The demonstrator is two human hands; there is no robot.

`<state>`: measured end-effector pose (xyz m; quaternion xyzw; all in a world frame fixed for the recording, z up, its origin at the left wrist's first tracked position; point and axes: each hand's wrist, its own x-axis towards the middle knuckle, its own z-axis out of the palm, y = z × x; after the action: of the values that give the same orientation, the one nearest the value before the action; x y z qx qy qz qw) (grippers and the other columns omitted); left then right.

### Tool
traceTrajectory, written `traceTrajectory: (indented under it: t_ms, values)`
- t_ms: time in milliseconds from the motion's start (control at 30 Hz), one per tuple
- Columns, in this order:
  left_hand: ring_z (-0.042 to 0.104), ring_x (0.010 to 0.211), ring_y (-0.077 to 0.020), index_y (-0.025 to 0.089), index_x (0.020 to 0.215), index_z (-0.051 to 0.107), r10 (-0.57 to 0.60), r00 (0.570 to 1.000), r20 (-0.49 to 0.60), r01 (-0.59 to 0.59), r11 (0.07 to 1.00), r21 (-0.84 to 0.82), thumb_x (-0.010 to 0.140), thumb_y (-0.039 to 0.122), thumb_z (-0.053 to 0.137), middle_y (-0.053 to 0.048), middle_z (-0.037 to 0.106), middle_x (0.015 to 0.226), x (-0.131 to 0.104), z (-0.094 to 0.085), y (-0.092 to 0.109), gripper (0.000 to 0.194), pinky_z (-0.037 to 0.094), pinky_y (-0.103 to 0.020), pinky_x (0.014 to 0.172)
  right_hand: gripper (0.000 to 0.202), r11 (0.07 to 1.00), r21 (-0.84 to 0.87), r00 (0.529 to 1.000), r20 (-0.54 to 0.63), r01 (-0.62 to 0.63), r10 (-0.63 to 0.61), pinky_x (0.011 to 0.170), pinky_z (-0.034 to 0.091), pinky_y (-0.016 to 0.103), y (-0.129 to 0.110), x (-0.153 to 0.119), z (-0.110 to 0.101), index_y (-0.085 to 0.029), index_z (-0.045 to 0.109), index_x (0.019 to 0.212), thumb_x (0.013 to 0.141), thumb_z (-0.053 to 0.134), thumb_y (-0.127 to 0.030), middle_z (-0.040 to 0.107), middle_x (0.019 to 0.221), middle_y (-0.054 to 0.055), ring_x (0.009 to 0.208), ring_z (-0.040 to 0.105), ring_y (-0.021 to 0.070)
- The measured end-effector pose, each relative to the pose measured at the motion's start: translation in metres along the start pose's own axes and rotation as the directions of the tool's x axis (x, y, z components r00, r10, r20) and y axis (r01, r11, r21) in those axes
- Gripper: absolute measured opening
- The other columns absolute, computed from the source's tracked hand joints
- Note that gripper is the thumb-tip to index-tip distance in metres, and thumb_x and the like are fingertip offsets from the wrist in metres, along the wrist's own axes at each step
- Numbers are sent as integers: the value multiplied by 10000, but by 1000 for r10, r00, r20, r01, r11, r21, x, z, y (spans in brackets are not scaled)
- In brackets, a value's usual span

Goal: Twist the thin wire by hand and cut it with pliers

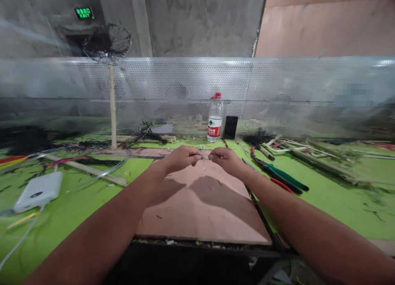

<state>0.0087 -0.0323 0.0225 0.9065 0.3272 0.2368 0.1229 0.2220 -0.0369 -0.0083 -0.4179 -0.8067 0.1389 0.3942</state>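
Observation:
My left hand (pixel 183 158) and my right hand (pixel 226 158) meet almost fingertip to fingertip above the far part of a bare wooden board (pixel 197 219). Both are closed in a pinch on a thin clear strand (pixel 204 165), with a short piece hanging down between them. Its exact kind is too small to make out. Shadows of the hands fall on the board, where a few dark scraps lie. To the right of my right hand are green-handled pliers (pixel 285 178) and a tool with a red-orange handle (pixel 281 185).
A water bottle (pixel 215 122) and a black phone (pixel 231 127) stand before a perforated metal screen (pixel 191 77). At left are a white power bank (pixel 38 191) with a cable and an upright wooden stick (pixel 112 108). Bamboo strips (pixel 324 161) lie piled at right.

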Motion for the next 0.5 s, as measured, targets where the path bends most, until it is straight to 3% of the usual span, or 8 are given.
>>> traceTrajectory:
  t_ms: [300, 500]
  values:
    - [403, 511, -103, 165, 579, 478, -60, 996, -61, 64, 996, 60, 809, 363, 431, 13, 481, 555, 7, 11, 13, 308, 282, -230, 493, 232, 992, 106, 997, 42, -63, 58, 530, 289, 244, 3, -1, 6, -171, 531, 618, 760, 524, -354, 442, 588, -21, 571, 378, 112]
    - [374, 494, -92, 160, 574, 478, -125, 991, -48, 123, 991, -46, 779, 363, 462, 29, 428, 524, 8, 19, 7, 289, 260, -221, 471, 242, 975, 165, 989, 56, -146, 139, 520, 287, 247, 7, 2, 12, -177, 479, 565, 737, 533, -338, 429, 547, -29, 541, 376, 109]
